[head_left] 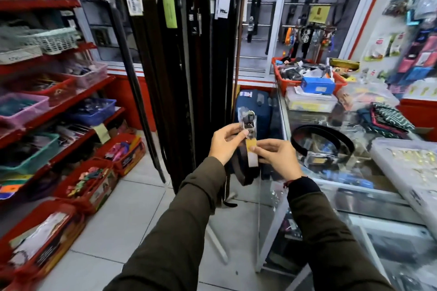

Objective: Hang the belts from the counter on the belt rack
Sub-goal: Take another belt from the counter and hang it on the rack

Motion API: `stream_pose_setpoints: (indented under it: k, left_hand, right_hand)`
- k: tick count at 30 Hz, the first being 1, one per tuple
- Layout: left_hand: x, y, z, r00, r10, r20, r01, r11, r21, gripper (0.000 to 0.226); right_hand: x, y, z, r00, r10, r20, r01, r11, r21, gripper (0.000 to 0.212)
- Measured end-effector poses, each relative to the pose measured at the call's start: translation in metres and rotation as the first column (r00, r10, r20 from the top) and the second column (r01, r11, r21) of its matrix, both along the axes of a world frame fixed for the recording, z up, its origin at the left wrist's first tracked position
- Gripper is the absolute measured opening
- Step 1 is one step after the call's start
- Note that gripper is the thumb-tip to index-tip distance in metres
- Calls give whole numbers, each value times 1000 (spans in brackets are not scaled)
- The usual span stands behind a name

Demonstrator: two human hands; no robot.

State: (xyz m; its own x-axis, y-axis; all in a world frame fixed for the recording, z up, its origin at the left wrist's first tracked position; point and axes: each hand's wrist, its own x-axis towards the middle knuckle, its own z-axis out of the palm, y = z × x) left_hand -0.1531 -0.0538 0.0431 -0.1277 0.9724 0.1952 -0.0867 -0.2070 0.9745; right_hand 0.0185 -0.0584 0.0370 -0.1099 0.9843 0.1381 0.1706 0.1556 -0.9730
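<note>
Dark belt [243, 168], buckle end up, pinched in left hand [225, 142] fingers, right hand [276, 156] fingertips closed on yellow tag [251, 144], near rack [189, 54], seemingly oriented for hanging; second belt [321, 136] on right counter [354, 186].

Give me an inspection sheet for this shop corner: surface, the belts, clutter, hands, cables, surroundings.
Surface: glass counter on the right, crowded.
Job's things: dark belt with a yellow tag held in both hands; black belt coiled on the counter; belt rack ahead, already full of hanging belts.
Clutter: red basket, blue box, folded cloth, clear plastic box.
Hands: left hand pinches the wrapped buckle end; right hand pinches the tag.
Cables: nothing seen.
Surroundings: red shelves with baskets on the left; tiled floor.
</note>
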Motion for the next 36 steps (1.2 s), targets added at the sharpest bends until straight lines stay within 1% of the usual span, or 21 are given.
stream_pose_setpoints:
  k: [3, 5, 7, 9, 12, 17, 20, 24, 27, 30, 32, 36]
  left_hand:
    - [-17, -6, 14, 994, 19, 105, -23, 999, 37, 31]
    - [-31, -12, 23, 987, 58, 151, -65, 997, 39, 29]
    - [-42, -14, 30, 987, 87, 133, -91, 995, 27, 27]
    - [-55, -16, 40, 987, 111, 119, -117, 992, 49, 28]
    - [-76, -18, 65, 981, 159, 108, -172, 977, 126, 27]
    - [-112, -17, 117, 963, 249, 100, -266, 931, 251, 24]
    - [-131, -18, 152, 955, 272, 117, -296, 896, 330, 13]
    - [-153, -20, 196, 942, 305, 140, -335, 858, 388, 9]
    - [-166, -24, 222, 923, 345, 172, -385, 817, 429, 16]
    - [-175, -27, 245, 900, 383, 207, -435, 777, 455, 20]
    - [-182, -28, 261, 890, 397, 223, -455, 756, 471, 24]
    - [-198, -28, 286, 883, 410, 230, -469, 738, 486, 24]
  right_hand:
    - [-16, 6, 16, 991, 117, -68, -117, 993, 9, 22]
    - [-32, 9, 32, 985, 144, -99, -139, 988, 64, 22]
    - [-50, 13, 51, 979, 155, -135, -140, 984, 114, 19]
    - [-68, 18, 71, 972, 174, -159, -150, 977, 149, 19]
    - [-94, 23, 97, 963, 205, -174, -172, 967, 188, 24]
    - [-136, 26, 143, 915, 285, -287, -221, 946, 237, 22]
    - [-162, 27, 174, 876, 322, -360, -220, 930, 295, 24]
    - [-194, 27, 214, 859, 342, -382, -199, 909, 367, 28]
    - [-214, 26, 240, 843, 365, -395, -195, 892, 408, 22]
    - [-230, 23, 264, 805, 400, -439, -203, 880, 431, 30]
    - [-240, 21, 280, 806, 406, -430, -198, 870, 451, 32]
    - [-255, 21, 308, 817, 418, -397, -218, 862, 458, 30]
